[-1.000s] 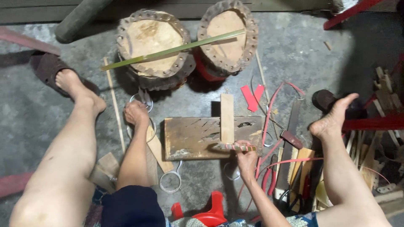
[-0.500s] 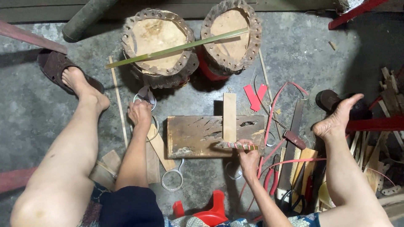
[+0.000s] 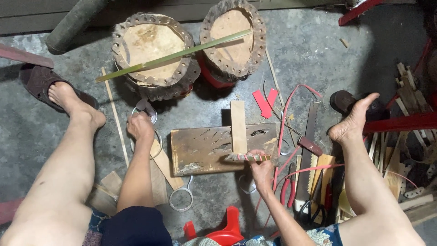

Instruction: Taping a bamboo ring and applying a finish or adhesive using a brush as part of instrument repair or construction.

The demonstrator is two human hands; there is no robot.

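I see a small striped bundle (image 3: 248,157) lying on the near edge of a scarred wooden board (image 3: 205,148) on the concrete floor (image 3: 309,54); my right hand (image 3: 260,169) is closed around the bundle's near side. A pale flat slat (image 3: 238,126) stands across the board just above it. My left hand (image 3: 140,127), fingers curled shut on a thin ring (image 3: 150,119), sits left of the board. A handsaw (image 3: 307,150) lies to the right, two woven-rimmed drums (image 3: 154,54) beyond
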